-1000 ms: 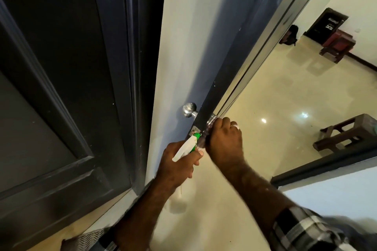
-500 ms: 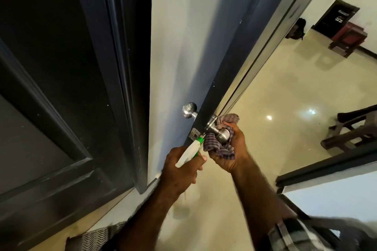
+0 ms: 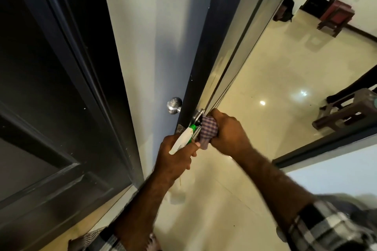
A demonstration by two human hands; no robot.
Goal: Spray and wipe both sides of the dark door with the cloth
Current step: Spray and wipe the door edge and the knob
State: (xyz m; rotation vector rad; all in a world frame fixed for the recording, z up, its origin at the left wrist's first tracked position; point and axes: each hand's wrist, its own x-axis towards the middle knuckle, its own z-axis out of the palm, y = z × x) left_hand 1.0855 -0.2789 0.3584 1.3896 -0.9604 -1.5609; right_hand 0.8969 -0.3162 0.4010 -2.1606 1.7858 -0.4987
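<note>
Head view shows the dark door [image 3: 206, 51] edge-on at the middle of the frame, its near-side knob wrapped in the checked cloth [image 3: 208, 131]. Against the door's edge, the right hand [image 3: 228, 134] grasps that cloth around the knob. Just below the door's latch, the left hand [image 3: 175, 157] grips a white and green spray bottle [image 3: 184, 136]. A second steel knob [image 3: 174, 105] juts from the door's far face. Beyond the door lies a glossy tiled floor [image 3: 265, 79].
</note>
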